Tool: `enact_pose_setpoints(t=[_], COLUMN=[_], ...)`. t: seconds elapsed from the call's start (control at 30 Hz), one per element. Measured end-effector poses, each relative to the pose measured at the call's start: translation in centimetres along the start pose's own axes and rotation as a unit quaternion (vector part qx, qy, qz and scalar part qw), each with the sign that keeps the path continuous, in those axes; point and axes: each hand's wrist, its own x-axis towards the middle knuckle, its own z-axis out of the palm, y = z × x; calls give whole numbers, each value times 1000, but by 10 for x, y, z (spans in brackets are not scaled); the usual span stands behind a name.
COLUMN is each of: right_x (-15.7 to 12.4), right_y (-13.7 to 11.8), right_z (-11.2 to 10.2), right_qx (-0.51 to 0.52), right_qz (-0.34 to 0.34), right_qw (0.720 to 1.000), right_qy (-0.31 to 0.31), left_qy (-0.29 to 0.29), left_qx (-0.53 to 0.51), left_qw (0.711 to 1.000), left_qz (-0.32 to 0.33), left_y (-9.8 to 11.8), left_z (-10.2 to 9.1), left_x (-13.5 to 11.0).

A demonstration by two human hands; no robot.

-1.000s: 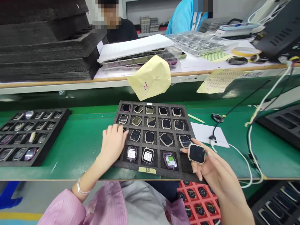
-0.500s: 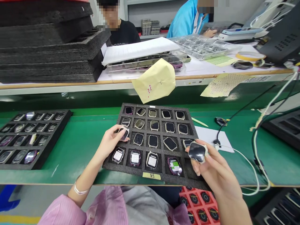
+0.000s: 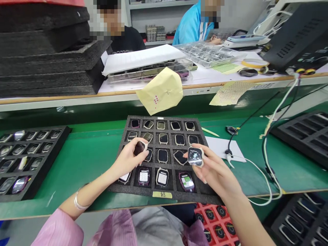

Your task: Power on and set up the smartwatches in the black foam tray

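Note:
In front of me a black foam tray (image 3: 164, 199) holds rows of square smartwatch bodies without straps. My left hand (image 3: 129, 154) grips one smartwatch (image 3: 140, 148) by its edges over the tray's left side, its screen dark. Over the tray's right side, my right hand (image 3: 210, 164) pinches another smartwatch (image 3: 195, 156) whose screen is lit with a small pale mark. In the front row, a purple-cased watch (image 3: 186, 181) shows green and white on its screen. Nearby, a pale-cased watch (image 3: 162, 177) displays a white page. My fingers hide some of the tray's cells.
Another foam tray (image 3: 38, 184) of watches lies at the left. Black and white cables (image 3: 266, 171) run down at the right beside a white sheet (image 3: 217, 145). Stacked foam trays (image 3: 51, 61) stand on the raised shelf. Two people sit beyond it. A red tray (image 3: 214, 218) sits below the bench edge.
The watch in my right hand has gone from a dark screen to a lit one. My left hand has moved right and lifted its watch further over the tray. The camera view has shifted.

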Motion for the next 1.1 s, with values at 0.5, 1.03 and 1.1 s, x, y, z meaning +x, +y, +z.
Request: enact_pose_setpoints(t=[0.5, 1.03, 1.1], right_x=[2, 0, 0], right_y=[11, 14, 14], right_z=[-11, -14, -14], right_qx=[-19, -47, -56], right_qz=[28, 1, -3], right_qw=[999, 999, 998], right_qy=[17, -3, -6], left_qy=[7, -13, -11], left_qx=[156, 118, 114], left_qw=[984, 988, 989], left_qz=[81, 94, 93], left_y=[-14, -18, -17], left_z=[13, 14, 15], left_x=[6, 3, 3])
